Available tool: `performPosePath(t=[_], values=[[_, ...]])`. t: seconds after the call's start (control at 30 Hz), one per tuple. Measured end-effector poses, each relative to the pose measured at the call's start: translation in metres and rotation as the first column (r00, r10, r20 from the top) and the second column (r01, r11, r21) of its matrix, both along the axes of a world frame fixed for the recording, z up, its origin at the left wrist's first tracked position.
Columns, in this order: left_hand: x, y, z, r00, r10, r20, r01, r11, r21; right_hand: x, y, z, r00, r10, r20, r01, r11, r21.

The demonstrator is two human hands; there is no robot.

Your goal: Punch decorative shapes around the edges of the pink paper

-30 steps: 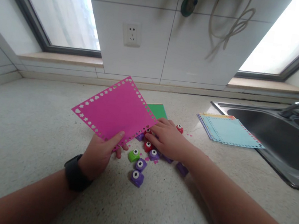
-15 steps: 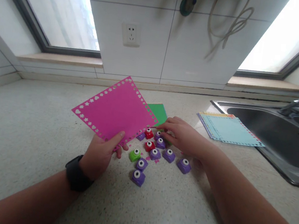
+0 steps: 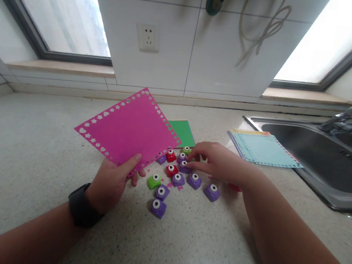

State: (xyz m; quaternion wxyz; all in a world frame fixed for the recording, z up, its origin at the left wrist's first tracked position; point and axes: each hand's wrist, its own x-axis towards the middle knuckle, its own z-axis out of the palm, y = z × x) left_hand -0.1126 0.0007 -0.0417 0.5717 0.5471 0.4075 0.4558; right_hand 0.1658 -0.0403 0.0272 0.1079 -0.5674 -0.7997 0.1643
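My left hand (image 3: 113, 180), with a black watch on the wrist, pinches the near corner of a pink paper sheet (image 3: 127, 128) held tilted above the counter. Hearts, stars and flowers are cut along the sheet's edges. My right hand (image 3: 213, 160) is over the craft punches, thumb and fingers curved and apart, tips at a purple craft punch (image 3: 184, 168). Around it stand several more purple punches, such as one nearer me (image 3: 212, 192), along with red punches (image 3: 171, 171) and green ones (image 3: 154, 182). Small pink paper cutouts (image 3: 180, 188) lie among them.
A green sheet (image 3: 182, 132) lies behind the punches, partly covered by the pink one. To the right, a stack of light blue and other coloured sheets (image 3: 264, 148) rests beside the steel sink (image 3: 304, 144). A red object (image 3: 234, 187) shows partly under my right forearm.
My right hand has shifted slightly toward the purple punches, uncovering a green punch at the back. The left hand still holds the pink sheet; the whole view has moved a little.
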Motion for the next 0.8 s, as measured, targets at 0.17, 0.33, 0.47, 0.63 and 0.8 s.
performPosePath(t=[0.17,0.33,0.47,0.63,0.8], values=[[0.002,-0.005,0.010,1.000,0.012,-0.029,-0.012,1.000,-0.014,0.012,-0.018,0.024,0.997,-0.076,-0.004,0.073,0.969,-0.234],[0.005,-0.007,0.018,0.997,0.019,-0.079,-0.021,0.999,-0.027,0.024,-0.030,0.024,0.980,-0.108,0.169,0.167,0.905,-0.390],[0.003,-0.005,0.012,0.999,0.021,-0.037,-0.023,0.999,-0.044,0.019,-0.029,0.015,0.969,-0.075,0.235,0.169,0.897,-0.410],[0.003,-0.005,0.011,0.999,0.018,-0.038,-0.019,0.999,-0.044,0.003,-0.025,0.013,0.965,-0.021,0.263,0.090,0.963,-0.255],[0.003,-0.005,0.010,0.999,0.019,-0.038,-0.021,0.999,-0.044,0.003,-0.025,0.013,0.975,-0.011,0.223,0.061,0.974,-0.219]])
